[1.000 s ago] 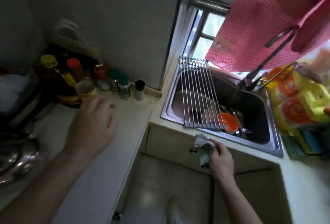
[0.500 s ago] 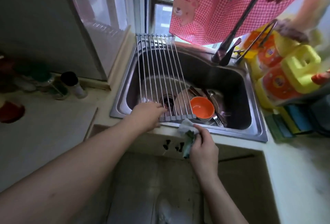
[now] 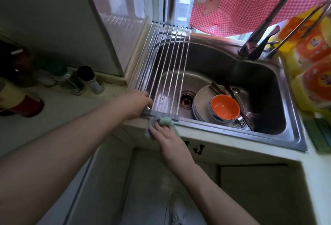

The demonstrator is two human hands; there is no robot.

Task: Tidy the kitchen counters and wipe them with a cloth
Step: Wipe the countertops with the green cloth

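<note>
Leaning over the sink [image 3: 223,59], the person has both arms stretched forward. The left hand [image 3: 136,102] sits on the near left corner of the metal drying rack [image 3: 166,67], which spans the left part of the basin. Its fingers bend down onto the rack's end bar, but the tips are hidden, so I cannot tell whether they actually grip it.

Just to the right of that hand, the right hand [image 3: 168,137] lies on the cloth [image 3: 164,120] (a small green and grey one). Its fingers are fairly straight and slightly spread, pressing the cloth onto the front edge of the counter [image 3: 223,144], right against the sink's rim. The cloth bunches up past the fingertips and touches the rack's near end.

Beyond the right hand, down in the basin, an orange bowl [image 3: 224,107] stands on stacked plates [image 3: 201,99], with forks [image 3: 244,123] beside it. Farther back rises the tap [image 3: 259,40]. Left of the left hand, spice jars [image 3: 89,81] stand against the wall.
</note>
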